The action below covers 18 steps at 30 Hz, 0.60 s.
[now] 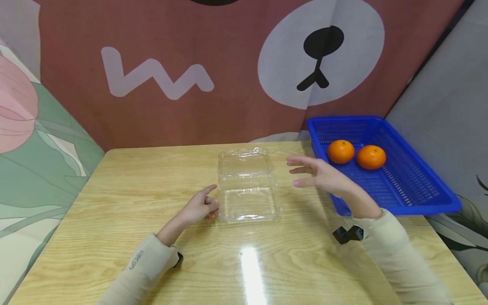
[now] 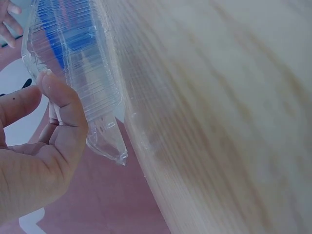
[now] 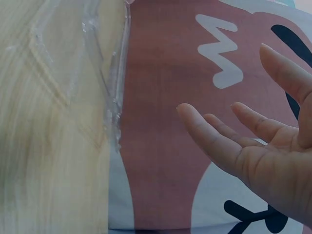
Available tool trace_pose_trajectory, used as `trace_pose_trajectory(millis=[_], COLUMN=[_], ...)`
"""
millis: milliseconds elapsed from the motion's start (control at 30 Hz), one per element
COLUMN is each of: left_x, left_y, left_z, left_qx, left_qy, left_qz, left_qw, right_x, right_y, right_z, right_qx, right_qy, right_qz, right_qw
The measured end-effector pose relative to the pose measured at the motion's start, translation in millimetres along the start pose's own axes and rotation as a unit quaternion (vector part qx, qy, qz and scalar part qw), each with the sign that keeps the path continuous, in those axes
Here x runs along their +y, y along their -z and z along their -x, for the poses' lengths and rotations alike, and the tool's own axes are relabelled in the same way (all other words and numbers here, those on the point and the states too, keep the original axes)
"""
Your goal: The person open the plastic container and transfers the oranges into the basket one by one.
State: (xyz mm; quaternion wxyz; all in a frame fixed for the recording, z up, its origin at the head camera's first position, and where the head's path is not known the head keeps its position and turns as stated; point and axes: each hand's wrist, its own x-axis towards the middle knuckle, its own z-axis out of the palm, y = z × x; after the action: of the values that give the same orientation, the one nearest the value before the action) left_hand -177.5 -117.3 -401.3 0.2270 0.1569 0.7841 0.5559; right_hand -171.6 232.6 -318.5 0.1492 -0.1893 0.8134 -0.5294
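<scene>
A clear plastic clamshell box point(image 1: 248, 203) lies unfolded on the table, its lid half toward the back wall. At its left edge is my left hand point(image 1: 198, 207), index finger stretched out and the other fingers curled. In the left wrist view, the thumb and curled fingers point(image 2: 62, 100) pinch the box's rim. My right hand point(image 1: 324, 173) hovers between the box and the blue basket, fingers spread and holding nothing. The right wrist view shows its palm and separated fingers point(image 3: 214, 141), apart from the box. Two oranges point(image 1: 341, 151) sit in the basket behind this hand.
The blue plastic basket point(image 1: 415, 209) stands at the table's back right, its near rim beside my right forearm. A wood-grain table point(image 1: 114, 220) carries everything. Behind it hangs a brown cloth with a bear face point(image 1: 228, 118). Light glares off the front of the tabletop.
</scene>
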Motion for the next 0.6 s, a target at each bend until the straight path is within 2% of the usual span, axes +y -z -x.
trace_pose_trajectory(millis=[133, 400, 533, 600], left_x=[-0.5, 0.1, 1.7, 2.2], left_y=[0.5, 0.3, 2.2, 3.3], left_z=[-0.6, -0.4, -2.6, -4.7], left_qx=[0.007, 0.018, 0.029, 0.034], left_qy=[-0.001, 0.002, -0.005, -0.006], left_qz=[0.000, 0.000, -0.006, -0.008], left_qw=[1.0000, 0.9998, 0.9995, 0.9994], right_x=[6, 16, 18, 19], right_y=[-5, -17, -22, -25], right_z=[-1.4, -1.0, 1.3, 3.2], right_qx=[0.000, -0.007, 0.001, 0.006], right_qy=[-0.002, -0.006, 0.010, 0.022], right_qz=[0.012, -0.001, 0.044, 0.088], right_qw=[0.9999, 1.0000, 0.9990, 0.9959])
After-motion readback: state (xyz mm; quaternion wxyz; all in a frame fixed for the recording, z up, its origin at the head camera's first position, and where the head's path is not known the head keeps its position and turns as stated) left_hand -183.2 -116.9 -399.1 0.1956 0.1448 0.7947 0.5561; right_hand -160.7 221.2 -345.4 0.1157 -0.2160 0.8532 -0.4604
